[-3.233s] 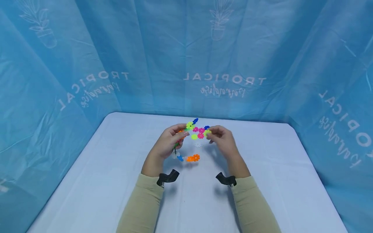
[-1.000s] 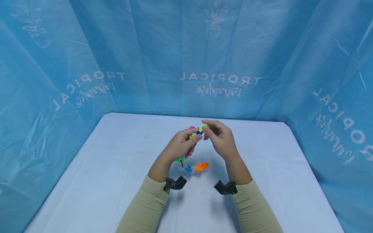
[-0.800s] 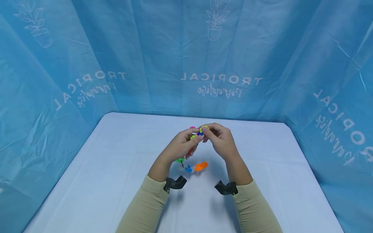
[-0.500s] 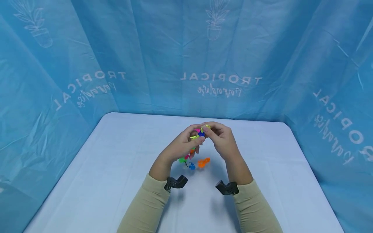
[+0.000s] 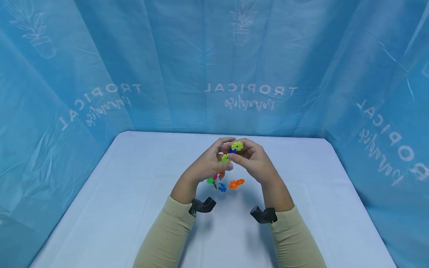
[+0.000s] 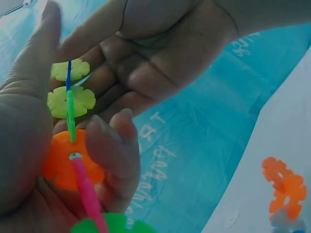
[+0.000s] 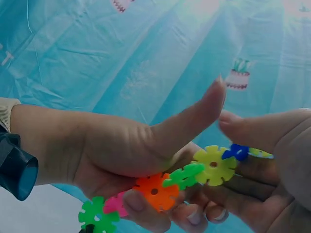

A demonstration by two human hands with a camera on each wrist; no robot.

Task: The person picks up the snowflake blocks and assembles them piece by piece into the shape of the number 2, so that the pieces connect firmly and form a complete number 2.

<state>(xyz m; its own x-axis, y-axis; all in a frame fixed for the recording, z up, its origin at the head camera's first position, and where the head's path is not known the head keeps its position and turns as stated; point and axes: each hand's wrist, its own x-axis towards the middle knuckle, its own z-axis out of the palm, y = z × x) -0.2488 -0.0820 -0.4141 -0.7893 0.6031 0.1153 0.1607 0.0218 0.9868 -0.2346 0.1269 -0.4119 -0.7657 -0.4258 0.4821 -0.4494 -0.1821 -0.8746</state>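
Observation:
A chain of colourful plastic snowflake discs hangs between my hands. In the right wrist view, my left hand [image 7: 121, 145] curls its fingers round the orange disc [image 7: 155, 191], with its thumb raised. Green and yellow discs [image 7: 214, 165] follow, then a blue disc [image 7: 238, 152]. My right hand [image 5: 256, 160] is at the yellow and blue end, its thumb tip at the lower yellow disc [image 5: 226, 158] and its fingers behind. The end yellow disc [image 5: 237, 146] faces up above them. Lower down trail a green disc [image 5: 211, 180], a blue one [image 5: 222, 187] and orange discs [image 5: 236, 184].
A white-covered table [image 5: 151, 223] lies under both hands. Blue printed curtains [image 5: 174, 74] stand along its back and sides. Each wrist wears a black camera mount [image 5: 202, 205]. A faint clear disc [image 6: 232, 219] shows against the white cover in the left wrist view.
The hands came together at the chain's yellow and blue end. My right thumb has slid down off the end yellow disc, which now shows fully, and the left fingers have spread a little.

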